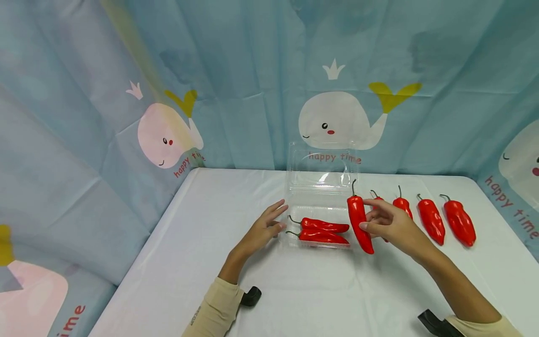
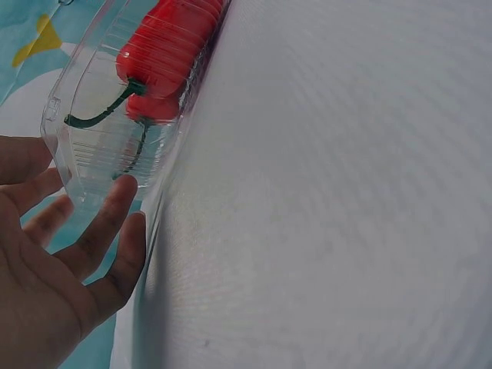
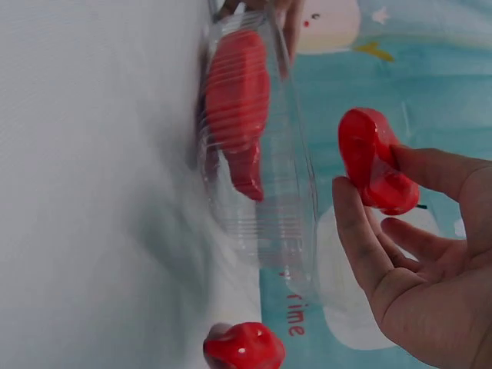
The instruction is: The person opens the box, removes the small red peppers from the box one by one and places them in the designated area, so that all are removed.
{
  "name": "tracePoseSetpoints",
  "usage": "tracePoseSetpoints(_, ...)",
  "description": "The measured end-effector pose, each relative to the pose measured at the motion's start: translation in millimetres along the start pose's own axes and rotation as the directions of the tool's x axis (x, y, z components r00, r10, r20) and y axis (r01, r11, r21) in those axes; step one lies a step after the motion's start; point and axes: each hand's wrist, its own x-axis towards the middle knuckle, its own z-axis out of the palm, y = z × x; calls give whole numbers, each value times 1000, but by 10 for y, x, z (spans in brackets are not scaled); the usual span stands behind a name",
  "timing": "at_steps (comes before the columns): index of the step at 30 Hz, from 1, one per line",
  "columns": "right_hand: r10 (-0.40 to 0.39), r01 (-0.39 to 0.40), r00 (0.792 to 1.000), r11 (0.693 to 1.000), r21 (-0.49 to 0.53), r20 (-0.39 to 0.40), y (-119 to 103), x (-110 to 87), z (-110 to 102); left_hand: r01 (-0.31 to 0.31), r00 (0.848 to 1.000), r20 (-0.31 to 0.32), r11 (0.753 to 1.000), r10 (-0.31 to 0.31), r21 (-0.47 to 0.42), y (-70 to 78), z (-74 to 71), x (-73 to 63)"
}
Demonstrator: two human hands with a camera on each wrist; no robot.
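A clear plastic clamshell box (image 1: pixel 294 208) stands on the table with its lid (image 1: pixel 322 175) raised at the back. Two red peppers (image 1: pixel 324 236) lie side by side in it, dark stems to the left. Beside the box's left end is my left hand (image 1: pixel 262 231), fingers spread and loosely bent; in the left wrist view its fingertips are at the clear wall. My right hand (image 1: pixel 391 224) pinches another red pepper (image 1: pixel 357 220) between thumb and fingers. That pepper is held up near the box's right end, stem upward.
Several more red peppers (image 1: pixel 431 222) lie in a row on the right of the white-covered table (image 1: pixel 189 262), partly hidden by my right hand. A blue curtain (image 1: pixel 252 117) with whale prints hangs behind and along the sides.
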Motion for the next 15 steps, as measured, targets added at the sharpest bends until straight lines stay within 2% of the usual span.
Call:
tracePoseSetpoints(10, 58, -59, 998, 998, 26, 28, 127, -175, -63, 1, 1000, -3, 1000, -1, 2, 16, -1, -10)
tracePoseSetpoints(15, 94, -94, 995, 995, 14, 11, 184, -238, -78, 3, 1000, -2, 1000, -3, 3, 17, -3, -9)
